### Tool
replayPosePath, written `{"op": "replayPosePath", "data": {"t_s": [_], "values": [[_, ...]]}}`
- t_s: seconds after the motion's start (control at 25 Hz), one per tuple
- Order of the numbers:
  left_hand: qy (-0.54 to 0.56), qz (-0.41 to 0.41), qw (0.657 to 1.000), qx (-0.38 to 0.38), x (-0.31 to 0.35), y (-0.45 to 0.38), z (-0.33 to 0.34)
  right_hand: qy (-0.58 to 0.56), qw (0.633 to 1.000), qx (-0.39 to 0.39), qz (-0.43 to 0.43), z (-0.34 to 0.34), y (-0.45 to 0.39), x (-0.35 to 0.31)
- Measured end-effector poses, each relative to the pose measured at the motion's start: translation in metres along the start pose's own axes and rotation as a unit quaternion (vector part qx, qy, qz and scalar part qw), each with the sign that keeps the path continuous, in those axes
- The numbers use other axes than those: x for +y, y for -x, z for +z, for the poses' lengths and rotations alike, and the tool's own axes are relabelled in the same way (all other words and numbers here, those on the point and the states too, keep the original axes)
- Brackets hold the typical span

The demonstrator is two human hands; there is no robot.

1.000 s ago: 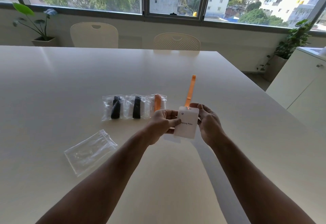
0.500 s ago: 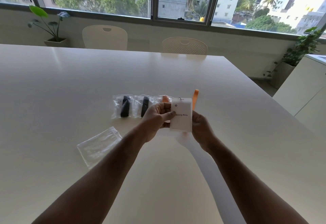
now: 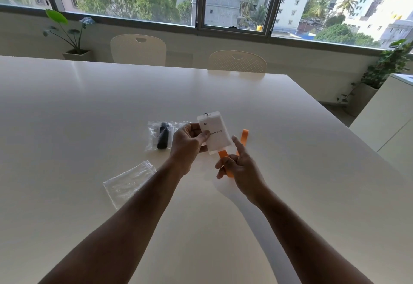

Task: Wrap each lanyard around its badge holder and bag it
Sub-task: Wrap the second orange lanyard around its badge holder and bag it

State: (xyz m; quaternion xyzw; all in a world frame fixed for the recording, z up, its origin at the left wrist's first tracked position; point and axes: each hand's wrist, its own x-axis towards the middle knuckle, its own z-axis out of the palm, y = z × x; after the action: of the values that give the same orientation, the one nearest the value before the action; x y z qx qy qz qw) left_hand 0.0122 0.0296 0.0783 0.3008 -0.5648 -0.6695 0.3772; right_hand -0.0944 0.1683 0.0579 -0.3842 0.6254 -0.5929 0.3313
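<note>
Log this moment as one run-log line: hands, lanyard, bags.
left hand: pinches badge holder | right hand: holds orange lanyard below holder | wrap: not done | empty bag: on table

Hidden behind the left hand and the badge holder

The left hand (image 3: 188,147) covers most bagged sets beyond the first bagged lanyard (image 3: 162,135); the badge holder (image 3: 215,132) hides the orange lanyard (image 3: 225,163) top.

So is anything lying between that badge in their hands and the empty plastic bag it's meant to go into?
Nothing visible does. The badge holder is held up in the left hand; the empty bag lies flat to the lower left, with only bare table between.
</note>
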Motion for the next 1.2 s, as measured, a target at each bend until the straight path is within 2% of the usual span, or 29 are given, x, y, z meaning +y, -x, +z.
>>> {"op": "replayPosePath", "data": {"t_s": [0.2, 0.52, 0.64, 0.84, 0.96, 1.2], "values": [[-0.034, 0.036, 0.999, 0.02, -0.001, 0.0, -0.001, 0.006, 1.0, -0.004, -0.006, 0.006, 0.005, -0.01], [-0.196, 0.097, 0.976, -0.02, -0.01, -0.002, -0.005, -0.022, 0.999, -0.012, -0.045, 0.001, -0.001, -0.032], [-0.185, 0.072, 0.978, -0.062, -0.015, 0.002, -0.005, 0.008, 0.998, 0.006, -0.061, -0.005, -0.01, -0.041], [-0.197, 0.049, 0.97, -0.131, -0.018, 0.007, -0.007, 0.126, 0.986, 0.023, -0.108, -0.022, -0.029, -0.045], [-0.195, 0.041, 0.964, -0.175, -0.016, 0.011, -0.009, 0.089, 0.989, 0.018, -0.112, -0.029, -0.034, -0.048], [-0.164, 0.027, 0.964, -0.208, -0.013, 0.015, -0.011, 0.045, 0.997, -0.002, -0.056, -0.045, -0.044, -0.026]]}}
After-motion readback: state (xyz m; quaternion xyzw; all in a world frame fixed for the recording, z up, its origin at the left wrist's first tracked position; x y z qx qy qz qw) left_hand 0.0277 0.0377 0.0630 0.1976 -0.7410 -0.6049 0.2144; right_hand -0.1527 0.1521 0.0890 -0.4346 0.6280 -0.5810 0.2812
